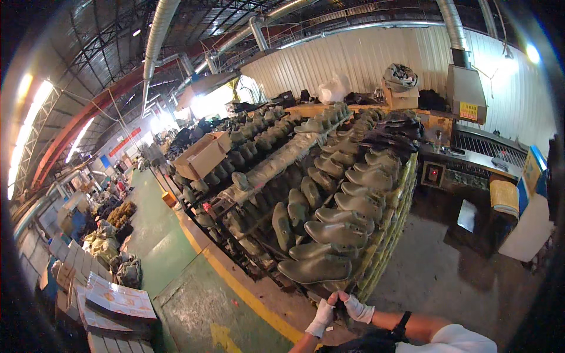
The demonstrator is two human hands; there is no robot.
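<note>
The left hand point(322, 316) and right hand point(358, 309) are held close together at the near end of the rack point(384, 252); whether anything is grasped in either grip cannot be told. The nearest shoe last point(318, 269), just beyond, could be dislodged by a jolt.

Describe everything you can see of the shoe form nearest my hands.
The shoe form is smooth, dull grey-green and plastic-looking, with a tapered end pointing left and a bulkier end right. It lies across the front end of the rack, before a row of similar forms. Your left hand and right hand are close together just below it in the picture; contact is unclear.
</note>
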